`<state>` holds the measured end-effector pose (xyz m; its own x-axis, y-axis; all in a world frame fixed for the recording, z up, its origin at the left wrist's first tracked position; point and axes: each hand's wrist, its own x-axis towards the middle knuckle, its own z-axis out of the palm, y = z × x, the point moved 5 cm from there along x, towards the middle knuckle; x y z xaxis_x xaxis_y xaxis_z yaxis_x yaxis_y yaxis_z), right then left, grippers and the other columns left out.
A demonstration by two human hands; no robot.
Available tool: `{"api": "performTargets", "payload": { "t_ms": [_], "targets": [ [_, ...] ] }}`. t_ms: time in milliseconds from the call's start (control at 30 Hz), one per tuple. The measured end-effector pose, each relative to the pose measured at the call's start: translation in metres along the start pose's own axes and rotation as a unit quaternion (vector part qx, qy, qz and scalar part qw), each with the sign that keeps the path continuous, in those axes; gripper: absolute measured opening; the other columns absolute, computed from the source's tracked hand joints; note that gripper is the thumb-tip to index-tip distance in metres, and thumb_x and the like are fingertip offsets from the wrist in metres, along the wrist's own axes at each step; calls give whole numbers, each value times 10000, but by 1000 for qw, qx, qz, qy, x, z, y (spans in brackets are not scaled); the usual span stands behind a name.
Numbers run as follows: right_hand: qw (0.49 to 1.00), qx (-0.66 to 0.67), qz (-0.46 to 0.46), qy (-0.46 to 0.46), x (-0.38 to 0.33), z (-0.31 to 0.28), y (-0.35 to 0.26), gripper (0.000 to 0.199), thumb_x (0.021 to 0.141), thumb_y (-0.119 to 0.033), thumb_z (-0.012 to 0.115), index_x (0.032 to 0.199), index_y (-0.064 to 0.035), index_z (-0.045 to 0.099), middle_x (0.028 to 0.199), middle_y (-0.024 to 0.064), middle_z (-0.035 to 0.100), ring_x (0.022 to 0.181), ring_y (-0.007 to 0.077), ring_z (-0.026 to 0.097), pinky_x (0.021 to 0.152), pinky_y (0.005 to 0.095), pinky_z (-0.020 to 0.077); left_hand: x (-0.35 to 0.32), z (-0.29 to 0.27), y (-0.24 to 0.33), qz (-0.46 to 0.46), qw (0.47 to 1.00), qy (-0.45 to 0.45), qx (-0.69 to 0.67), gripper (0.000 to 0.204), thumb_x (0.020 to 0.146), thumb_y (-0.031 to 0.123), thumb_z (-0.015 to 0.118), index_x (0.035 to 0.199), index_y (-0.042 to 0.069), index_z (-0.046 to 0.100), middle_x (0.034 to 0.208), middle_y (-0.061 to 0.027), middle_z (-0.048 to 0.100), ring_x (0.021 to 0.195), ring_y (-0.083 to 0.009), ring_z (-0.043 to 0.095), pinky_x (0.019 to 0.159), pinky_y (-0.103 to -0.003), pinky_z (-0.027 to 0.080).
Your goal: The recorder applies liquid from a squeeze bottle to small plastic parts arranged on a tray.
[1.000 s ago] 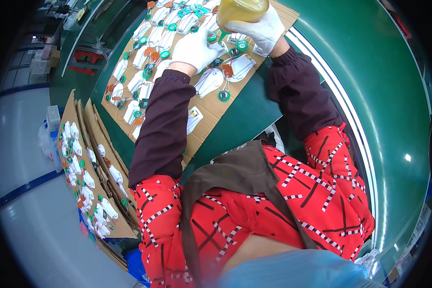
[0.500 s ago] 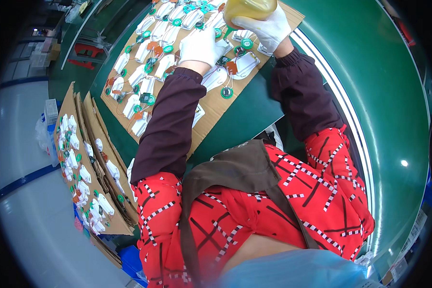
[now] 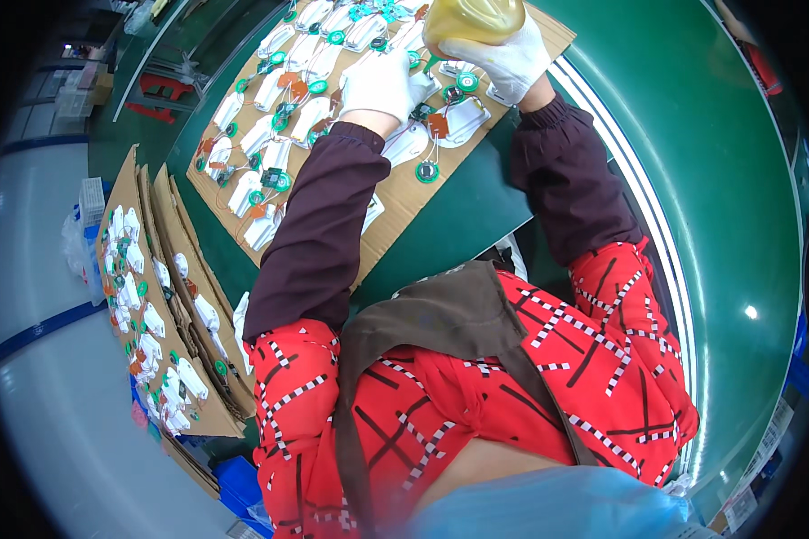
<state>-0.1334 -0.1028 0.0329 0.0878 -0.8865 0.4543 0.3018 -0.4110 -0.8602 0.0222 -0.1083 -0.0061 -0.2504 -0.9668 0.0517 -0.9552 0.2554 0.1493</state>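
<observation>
Green worktop under bright light, pale floor at left. Cardboard sheet on worktop, far centre, covered with white pouch parts, green discs, thin wires. Right hand, white glove, grip closed round amber squeeze bottle at far edge, tilted over sheet. Left hand, gloved, fingers curled down on one pouch part; pinch or mere press, cannot tell. Bottle likely soft-walled, light, slippery if wet: hold mid-body. Parts light, wires fragile: take by pouch body. More loaded cardboard sheets stacked near left.

The yellow bottle is cut off by the top edge.
</observation>
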Motion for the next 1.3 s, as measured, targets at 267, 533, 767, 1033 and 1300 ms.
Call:
{"api": "performTargets", "payload": {
  "t_ms": [267, 533, 767, 1033, 1300],
  "targets": [
    [993, -121, -6, -1, -3, 4, -4, 735, 547, -145, 877, 1162, -3, 499, 1055, 90, 619, 963, 168, 597, 866, 310, 476, -1, 0, -1, 11, 1000, 3, -7, 449, 760, 442, 660, 1038, 91, 631, 840, -143, 668, 822, -309, 645, 739, -386, 503],
    [988, -150, -28, -12, -5, 6, -4, 751, 551, -169, 882, 1169, 0, 491, 1065, 91, 613, 967, 169, 594, 863, 306, 477, 1, 2, -1, 13, 1000, 0, -3, 401, 769, 425, 661, 1005, 102, 645, 837, -140, 667, 801, -304, 647, 711, -382, 508],
    [996, -88, -5, -26, -3, 6, 5, 743, 552, -137, 876, 1170, -5, 484, 1077, 90, 609, 966, 173, 597, 868, 313, 475, -2, -1, 0, 9, 999, -40, -1, 406, 772, 411, 659, 1029, 98, 631, 852, -154, 661, 812, -308, 645, 715, -388, 505],
    [998, -51, -25, -36, -3, -3, 3, 689, 583, -51, 832, 1177, 5, 485, 1052, 83, 611, 940, 174, 601, 836, 312, 486, -3, -1, 0, 23, 999, 34, -8, 358, 743, 411, 652, 828, 64, 675, 800, -167, 651, 806, -304, 636, 725, -418, 485],
    [997, -58, 34, -37, -2, -14, 29, 415, 700, -98, 786, 1037, 50, 596, 959, 128, 661, 831, 191, 664, 716, 286, 553, -4, -1, -1, 23, 999, 39, -11, 429, 749, 434, 653, 928, 45, 640, 870, -177, 641, 853, -317, 624, 761, -403, 483]
  ]
}}
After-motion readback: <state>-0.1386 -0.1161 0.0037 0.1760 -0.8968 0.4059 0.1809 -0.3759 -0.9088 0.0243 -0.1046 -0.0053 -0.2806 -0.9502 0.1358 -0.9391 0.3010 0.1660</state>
